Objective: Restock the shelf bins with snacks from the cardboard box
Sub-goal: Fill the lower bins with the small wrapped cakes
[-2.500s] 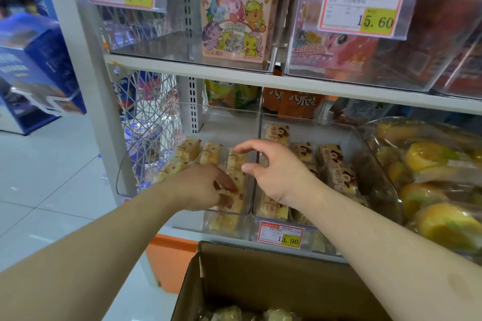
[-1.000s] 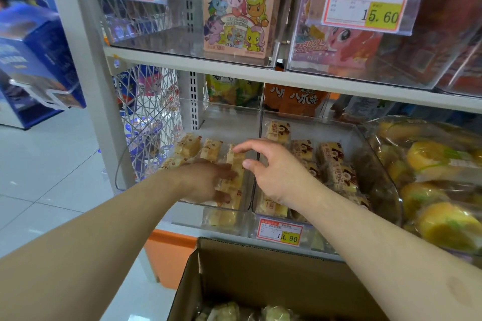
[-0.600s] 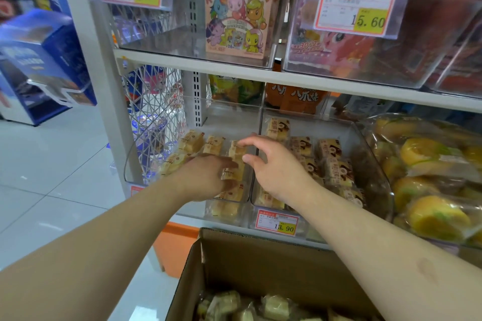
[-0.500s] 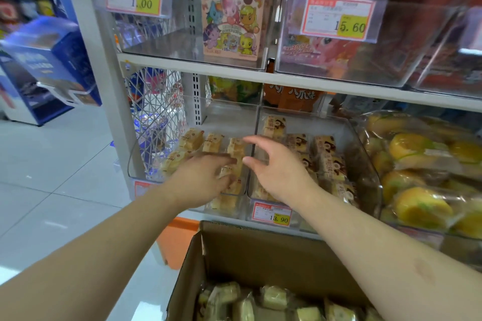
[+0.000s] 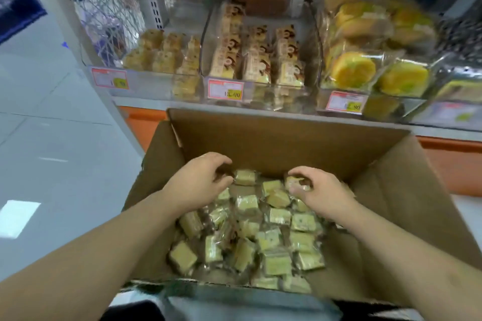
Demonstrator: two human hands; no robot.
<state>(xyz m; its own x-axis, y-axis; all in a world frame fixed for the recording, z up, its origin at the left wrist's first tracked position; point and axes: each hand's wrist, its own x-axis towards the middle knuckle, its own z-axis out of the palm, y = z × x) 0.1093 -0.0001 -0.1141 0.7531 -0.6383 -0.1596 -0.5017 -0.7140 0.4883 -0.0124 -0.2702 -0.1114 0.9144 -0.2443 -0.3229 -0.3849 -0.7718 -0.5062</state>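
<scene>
Lying jumbled in the open cardboard box (image 5: pixel 287 143), the wrapped snack cakes (image 5: pixel 263 232) point every way, with no shared long axis; the box itself runs long from left to right, parallel to the shelf front. Both forearms reach down into it from the near edge. The left hand (image 5: pixel 200 185) hovers palm-down at the pile's far left, fingers curled, thumb and fingertips close beside one cake (image 5: pixel 245 177); whether it has hold of it I cannot tell. The right hand (image 5: pixel 320 193) curls its fingers round a wrapped cake (image 5: pixel 296 184) at the far side of the heap. Behind the box, the clear shelf bins (image 5: pixel 167 83) hold rows of similar cakes.
</scene>
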